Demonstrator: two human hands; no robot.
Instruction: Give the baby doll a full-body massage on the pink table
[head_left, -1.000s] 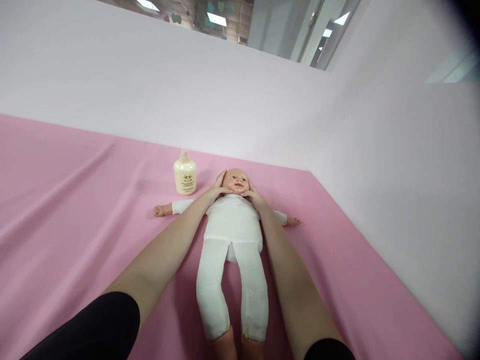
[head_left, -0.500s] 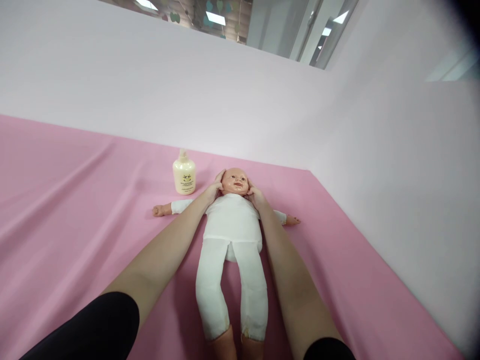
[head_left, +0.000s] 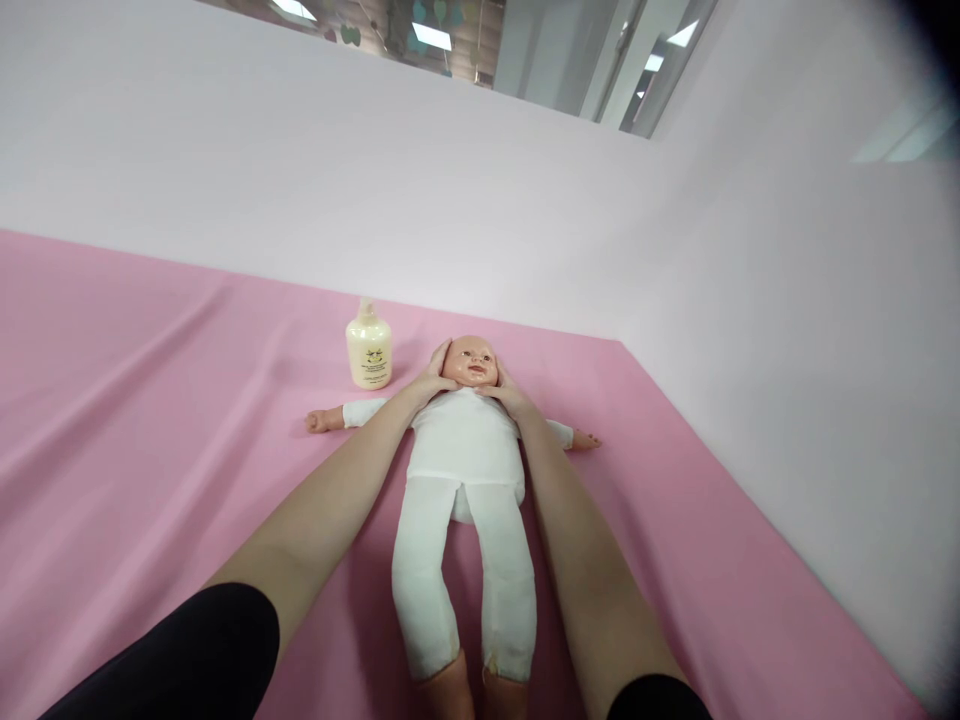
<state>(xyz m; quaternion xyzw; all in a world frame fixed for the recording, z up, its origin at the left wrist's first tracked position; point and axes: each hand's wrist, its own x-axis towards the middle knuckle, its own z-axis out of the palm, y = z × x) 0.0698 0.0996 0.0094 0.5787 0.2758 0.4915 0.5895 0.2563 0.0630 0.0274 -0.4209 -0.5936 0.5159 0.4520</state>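
Broadly, the white walls (head_left: 420,200) rise beyond and to the right, meeting the far and right edges of the pink sheet (head_left: 150,450) spread in front of you. On that sheet, a little right of the middle, the doll (head_left: 466,435) lies on its back, head at the far end, bare feet cut off by the near edge of the view. It is dressed in white, arms out to both sides. Your forearms reach along either side of its body, with a black sleeve (head_left: 172,660) at the near left. To the left of the doll's head, the bottle (head_left: 369,352) stands upright, apart from your hands. Your left hand (head_left: 432,378) and right hand (head_left: 510,388) cup the doll's head (head_left: 472,360) from its two sides, neither clenched; how hard they press, you cannot tell from here. Each thumb is spread from its fingers, lying near the jaw and collar. As I judge it, placing both hands is done and the work at the head is under way; letting go remains. Nothing shows how many strokes or holds are left, and whether any lotion is on your palms cannot be seen.
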